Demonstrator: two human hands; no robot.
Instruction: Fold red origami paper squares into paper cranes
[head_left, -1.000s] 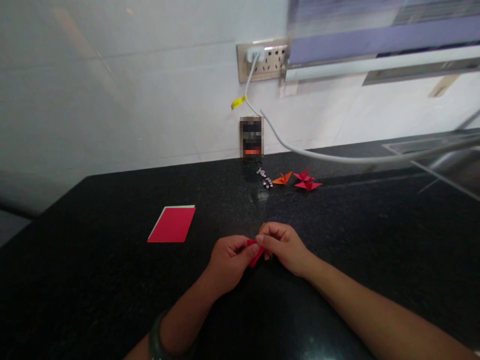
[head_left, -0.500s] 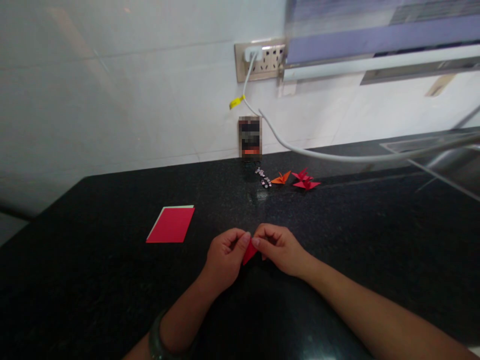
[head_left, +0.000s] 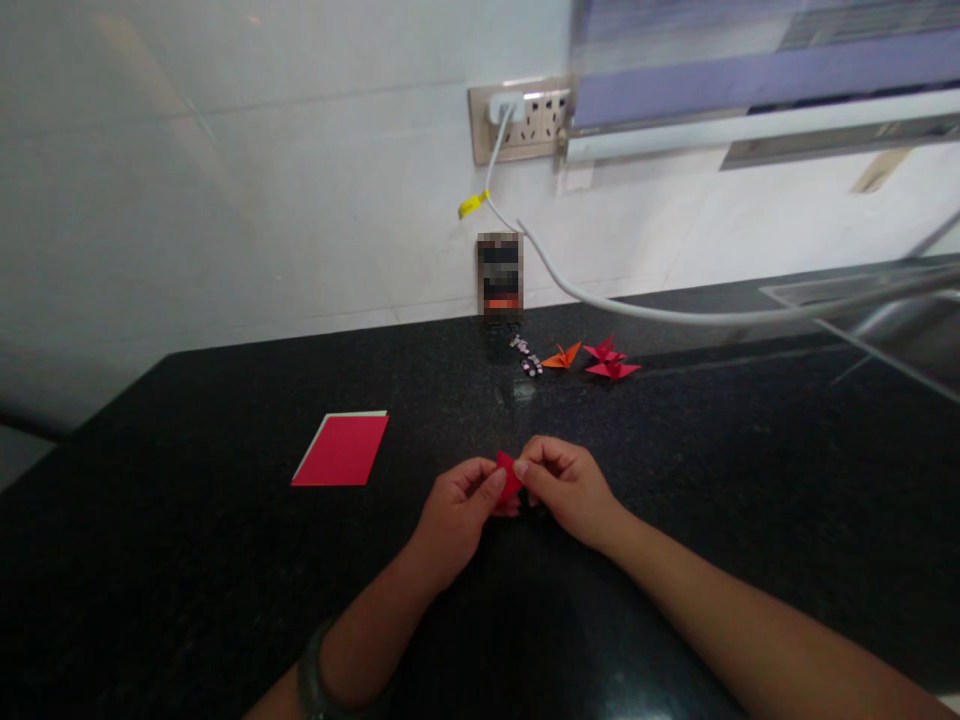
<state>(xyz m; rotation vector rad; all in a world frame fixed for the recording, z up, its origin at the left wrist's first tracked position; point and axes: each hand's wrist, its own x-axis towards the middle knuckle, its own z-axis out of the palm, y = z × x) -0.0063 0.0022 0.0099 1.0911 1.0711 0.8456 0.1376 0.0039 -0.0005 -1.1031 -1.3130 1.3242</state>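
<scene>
A small piece of folded red paper [head_left: 509, 480] is held up between my two hands, above the dark counter [head_left: 225, 580]. My left hand [head_left: 463, 510] pinches it from the left, thumb on the near face and some fingers behind and beneath. From the right, my right hand [head_left: 566, 488] grips its edge between thumb and forefinger. My fingers cover part of the paper, so its full folded shape is hidden. To the left lies a stack of square paper [head_left: 341, 450], red on top with a pale sheet showing at the back edge.
Behind my hands sit an orange paper crane [head_left: 562, 356] and two red paper cranes [head_left: 613, 370], beside a beaded strap [head_left: 526, 356]. A pixelated upright object [head_left: 501, 277] leans at the wall. A white cable [head_left: 675, 316] runs from the socket [head_left: 523, 120] toward the right.
The red paper has been turned, its point now upward rather than down toward me. My right hand has shifted slightly right, and my left fingers now show beneath the paper.
</scene>
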